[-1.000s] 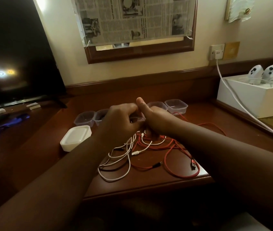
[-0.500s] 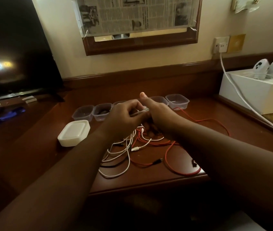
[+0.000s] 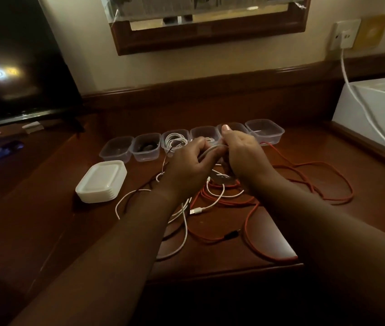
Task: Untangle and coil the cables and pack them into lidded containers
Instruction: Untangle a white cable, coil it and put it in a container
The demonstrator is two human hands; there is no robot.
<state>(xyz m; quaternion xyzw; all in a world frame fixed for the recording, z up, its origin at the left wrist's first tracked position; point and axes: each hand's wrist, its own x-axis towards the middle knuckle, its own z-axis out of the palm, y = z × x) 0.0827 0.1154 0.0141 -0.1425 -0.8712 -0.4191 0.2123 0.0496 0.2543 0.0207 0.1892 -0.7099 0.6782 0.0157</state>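
Dim desk (image 3: 45,231); both my hands, left (image 3: 186,168) and right (image 3: 243,154), grip a white cable (image 3: 210,150), its coil mostly hidden between them.

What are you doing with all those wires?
A person is sorting cables on a wooden desk. Both hands, the left hand and the right hand, hold a white cable between them, above a tangle of white cables and red cables. Behind is a row of clear tubs; one holds a coiled white cable, another something dark. A stack of lids waits at the left.
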